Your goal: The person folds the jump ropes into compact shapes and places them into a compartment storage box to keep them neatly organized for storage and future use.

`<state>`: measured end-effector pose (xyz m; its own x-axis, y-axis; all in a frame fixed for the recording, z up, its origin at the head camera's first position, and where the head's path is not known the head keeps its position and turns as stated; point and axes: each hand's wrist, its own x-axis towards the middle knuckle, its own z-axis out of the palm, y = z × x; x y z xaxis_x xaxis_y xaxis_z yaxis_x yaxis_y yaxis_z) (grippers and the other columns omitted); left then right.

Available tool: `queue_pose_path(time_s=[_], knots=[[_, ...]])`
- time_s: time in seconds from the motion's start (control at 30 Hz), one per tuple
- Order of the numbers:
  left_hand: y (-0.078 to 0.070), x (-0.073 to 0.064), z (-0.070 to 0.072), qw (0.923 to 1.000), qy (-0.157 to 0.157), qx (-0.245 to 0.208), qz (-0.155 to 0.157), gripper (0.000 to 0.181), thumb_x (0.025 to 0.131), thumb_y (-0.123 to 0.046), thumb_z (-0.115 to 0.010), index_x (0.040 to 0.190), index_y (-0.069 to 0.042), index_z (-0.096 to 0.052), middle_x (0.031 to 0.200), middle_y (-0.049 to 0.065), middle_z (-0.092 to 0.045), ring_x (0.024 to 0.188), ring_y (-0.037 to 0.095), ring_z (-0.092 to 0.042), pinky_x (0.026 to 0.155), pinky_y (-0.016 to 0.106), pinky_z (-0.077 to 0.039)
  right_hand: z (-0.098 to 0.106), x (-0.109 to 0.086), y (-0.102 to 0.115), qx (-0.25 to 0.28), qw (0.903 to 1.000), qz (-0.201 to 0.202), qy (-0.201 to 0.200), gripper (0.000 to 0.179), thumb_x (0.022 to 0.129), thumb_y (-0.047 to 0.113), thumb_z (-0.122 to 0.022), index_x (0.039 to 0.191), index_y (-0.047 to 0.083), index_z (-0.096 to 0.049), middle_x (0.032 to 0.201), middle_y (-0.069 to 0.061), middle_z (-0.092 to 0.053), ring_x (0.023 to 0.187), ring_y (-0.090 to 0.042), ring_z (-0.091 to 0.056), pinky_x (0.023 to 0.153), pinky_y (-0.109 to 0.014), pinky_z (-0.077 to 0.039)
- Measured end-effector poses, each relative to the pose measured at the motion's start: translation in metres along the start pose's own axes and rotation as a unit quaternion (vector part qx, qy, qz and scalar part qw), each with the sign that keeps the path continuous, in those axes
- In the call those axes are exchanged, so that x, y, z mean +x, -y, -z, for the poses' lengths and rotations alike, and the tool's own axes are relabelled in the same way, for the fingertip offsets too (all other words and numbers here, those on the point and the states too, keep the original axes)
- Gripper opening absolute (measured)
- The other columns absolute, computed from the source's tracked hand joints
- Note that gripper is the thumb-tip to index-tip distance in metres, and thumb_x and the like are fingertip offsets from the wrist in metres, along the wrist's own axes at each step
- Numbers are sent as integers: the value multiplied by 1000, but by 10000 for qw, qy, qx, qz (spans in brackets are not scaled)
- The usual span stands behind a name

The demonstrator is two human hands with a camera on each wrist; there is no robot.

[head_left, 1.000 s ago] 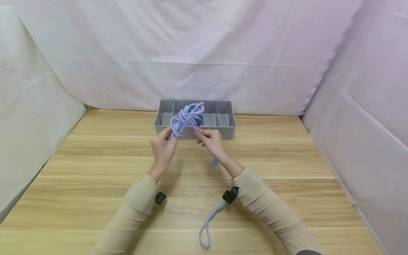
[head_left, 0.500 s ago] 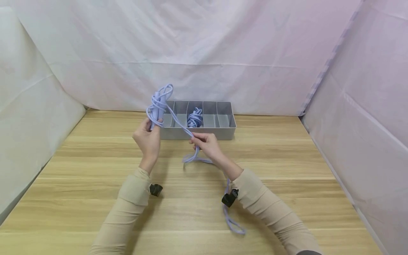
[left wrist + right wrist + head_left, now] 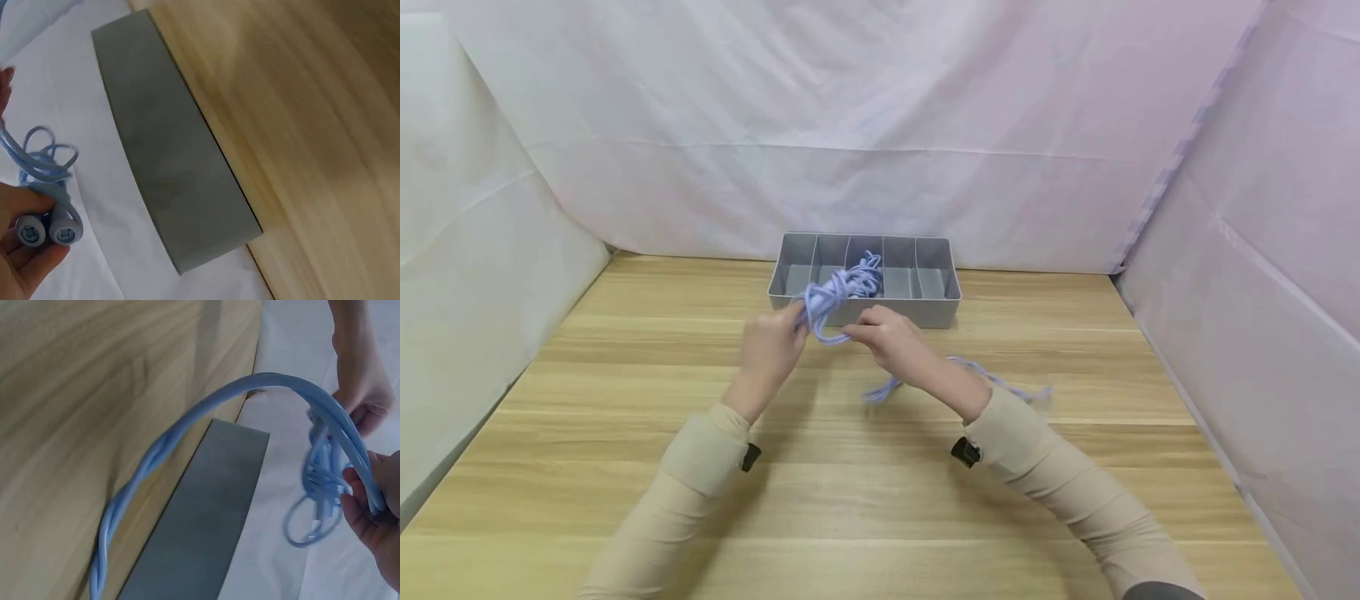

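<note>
My left hand [image 3: 770, 346] grips the two handles of a light blue jump rope, part of its cord wound round them. In the left wrist view the round ends of the handles [image 3: 65, 232] show side by side between thumb and fingers. My right hand [image 3: 895, 343] pinches the doubled cord [image 3: 831, 339] just right of the bundle. From that pinch the twisted cord [image 3: 181, 425] arcs away in the right wrist view, and its loose tail [image 3: 988, 372] passes behind my right forearm. A second wound blue rope [image 3: 871, 273] lies in the organizer's middle compartment, partly overlapped by the held bundle.
A grey organizer box [image 3: 925, 315] with several compartments stands at the back of the wooden table [image 3: 865, 508], just beyond both hands. White cloth [image 3: 880, 100] hangs behind it and along both sides. Dark wrist cameras [image 3: 966, 452] sit under the sleeves.
My left hand swung left and up, drawing the cord out, then came back right and down toward my right hand, tilting the bundle rightward. The loose tail has swung from below to the right forearm.
</note>
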<state>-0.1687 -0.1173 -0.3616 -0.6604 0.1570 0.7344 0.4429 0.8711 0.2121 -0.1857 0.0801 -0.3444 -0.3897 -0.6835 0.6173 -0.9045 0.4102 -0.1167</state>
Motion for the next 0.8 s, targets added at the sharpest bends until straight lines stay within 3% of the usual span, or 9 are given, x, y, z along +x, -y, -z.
queue_pose_path(time_s=[0.13, 0.23, 0.43, 0.7, 0.8], knots=[[-9, -10, 0, 9965, 576, 28, -611, 16, 70, 2, -70, 85, 0, -64, 59, 11, -63, 40, 18, -49, 35, 28, -38, 12, 3, -5, -72, 9987, 495, 86, 17, 80, -7, -62, 91, 2, -70, 79, -6, -59, 70, -16, -51, 59, -20, -44], [-14, -17, 1, 9919, 757, -169, -1010, 24, 67, 2, -72, 90, -1, -64, 62, 11, -64, 42, 19, -52, 35, 28, -39, 20, 4, -8, 29, 9980, 595, 222, 17, 82, -7, -60, 92, 2, -70, 82, -7, -60, 75, -17, -53, 64, -21, -46], [-18, -26, 7, 9794, 527, -998, -1672, 31, 62, 7, -73, 92, 0, -68, 66, 8, -67, 51, 20, -60, 43, 31, -46, 31, -1, -14, 616, 9960, 455, 461, 16, 83, -5, -59, 93, 2, -70, 82, -7, -62, 75, -16, -53, 65, -22, -46], [-16, -34, 13, 9594, 341, -1824, -2123, 27, 59, 8, -75, 84, 0, -69, 74, 9, -69, 65, 21, -65, 57, 32, -54, 37, -5, -16, 1166, 9899, 432, 684, 13, 81, 0, -63, 91, 1, -71, 79, -4, -64, 69, -12, -55, 62, -20, -47], [-20, -36, 18, 9535, 350, -2086, -2149, 26, 60, 7, -74, 84, -1, -69, 75, 7, -69, 67, 20, -65, 59, 31, -54, 40, -6, -18, 1644, 9837, 262, 682, 11, 80, 2, -65, 89, 2, -71, 77, -2, -65, 64, -8, -54, 57, -19, -45]])
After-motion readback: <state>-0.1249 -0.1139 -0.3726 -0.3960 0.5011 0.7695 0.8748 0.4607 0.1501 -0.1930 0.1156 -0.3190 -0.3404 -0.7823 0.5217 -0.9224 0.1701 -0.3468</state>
